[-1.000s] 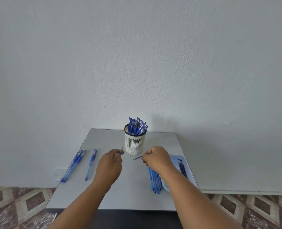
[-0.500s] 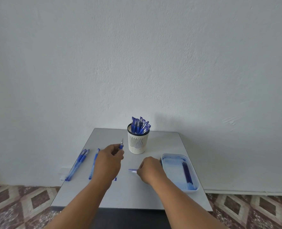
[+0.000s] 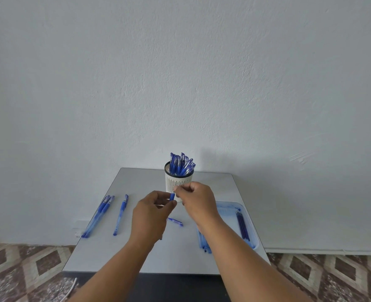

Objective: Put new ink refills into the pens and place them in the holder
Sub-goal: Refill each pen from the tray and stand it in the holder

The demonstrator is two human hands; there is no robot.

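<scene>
Both hands [image 3: 175, 200] pinching pen [image 3: 172, 196] midair

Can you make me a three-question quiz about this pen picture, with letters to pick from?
1. Where is the pen holder?
A. at the far middle of the table
B. on the floor
C. inside the tray

2. How many pens lie on the table's left side?
A. one
B. three
C. six

3. What are the two hands doing?
A. resting flat on the table
B. holding a pen together above the table
C. lifting the tray

Answers:
1 A: it stands near the wall, behind the hands.
2 B: two lie side by side and one lies apart.
3 B: the left hand and right hand both pinch the blue pen.
</scene>
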